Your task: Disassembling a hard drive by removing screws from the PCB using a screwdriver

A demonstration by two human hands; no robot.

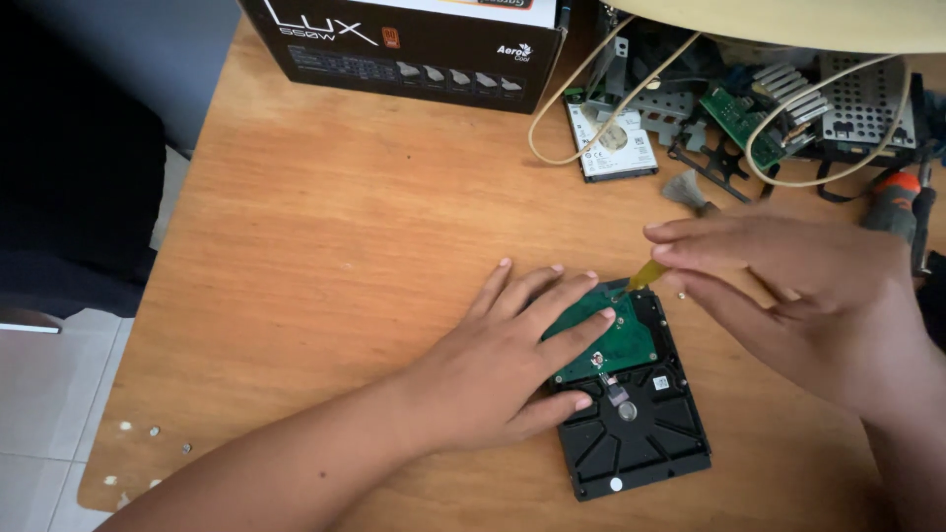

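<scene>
Two hands meet over a hard drive (631,414) lying on the wooden desk (345,227). The left hand (503,365) lies flat and open, fingers spread, pressing on the drive's green board (621,345), thumb on the black casing below it. The right hand (798,296) is closed in a pinch around a yellow tool (645,276), whose tip touches the drive's top corner just beyond the left fingertips. Beyond the right hand lie a brush (685,189), a smaller drive (613,146), loose cream cables (591,94), circuit boards and metal brackets. Far beyond the left hand stands a black box (414,49). To the right of the right hand lies an orange-handled screwdriver (895,205)
</scene>
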